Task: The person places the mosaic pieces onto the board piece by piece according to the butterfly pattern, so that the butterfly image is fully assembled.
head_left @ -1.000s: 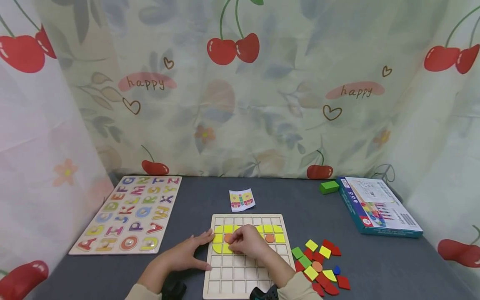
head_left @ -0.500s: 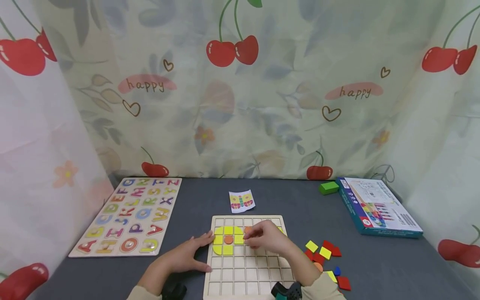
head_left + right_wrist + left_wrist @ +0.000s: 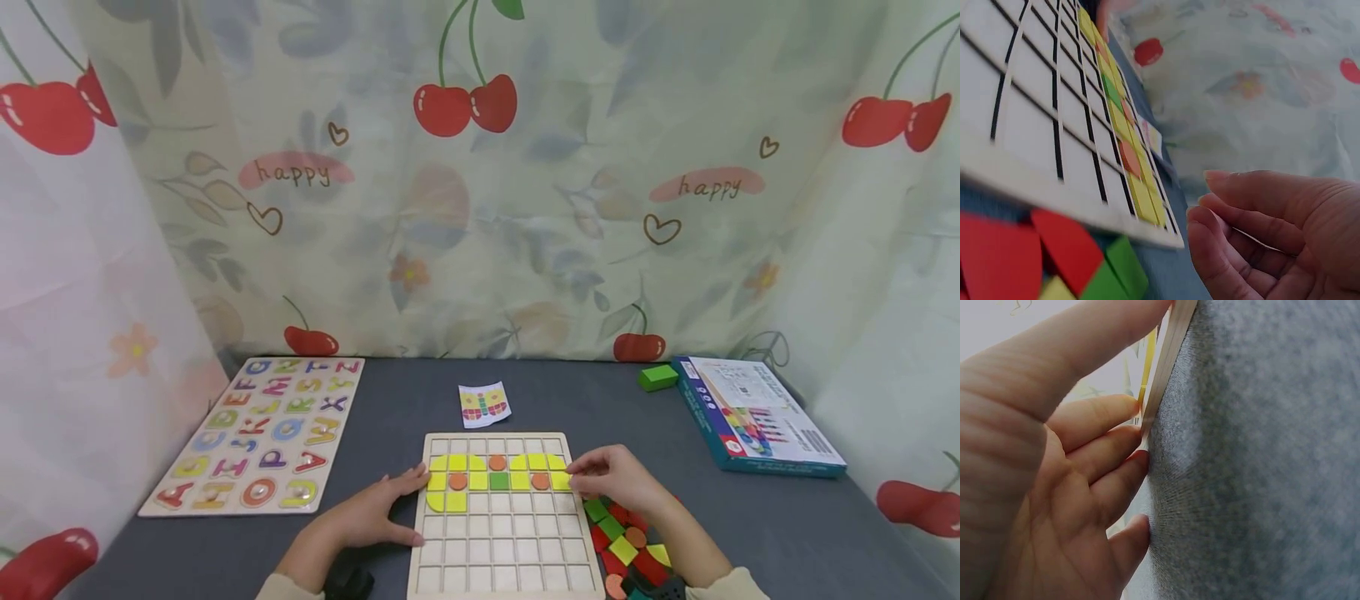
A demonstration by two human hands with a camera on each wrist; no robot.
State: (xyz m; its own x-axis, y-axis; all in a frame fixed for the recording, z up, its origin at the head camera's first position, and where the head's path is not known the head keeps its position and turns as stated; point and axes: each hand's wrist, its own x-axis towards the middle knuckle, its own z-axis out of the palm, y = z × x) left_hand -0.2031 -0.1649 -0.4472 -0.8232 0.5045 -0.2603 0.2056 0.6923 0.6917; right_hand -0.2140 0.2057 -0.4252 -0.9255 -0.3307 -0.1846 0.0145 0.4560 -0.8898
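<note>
A wooden grid board (image 3: 498, 550) lies in the middle of the table in the head view. Its upper rows hold yellow tiles (image 3: 456, 502), several orange discs (image 3: 541, 481) and a green square tile (image 3: 498, 481). My left hand (image 3: 371, 504) rests against the board's left edge; in the left wrist view its fingers (image 3: 1110, 412) touch the wooden rim. Beside the upper right edge hovers my right hand (image 3: 618, 479), near the end yellow tiles. The right wrist view shows its fingers (image 3: 1254, 200) loosely bent, with nothing visible between them.
Loose red, green, yellow and orange tiles (image 3: 622, 550) lie right of the board, partly under my right arm. A picture card (image 3: 483, 403) sits behind it. Further out are an alphabet board (image 3: 251, 433), a green block (image 3: 657, 377) and a flat box (image 3: 761, 417).
My right hand has moved right, from over the board's middle to its right edge. The green square and the yellow tiles at the right are uncovered now. The left hand has stayed put.
</note>
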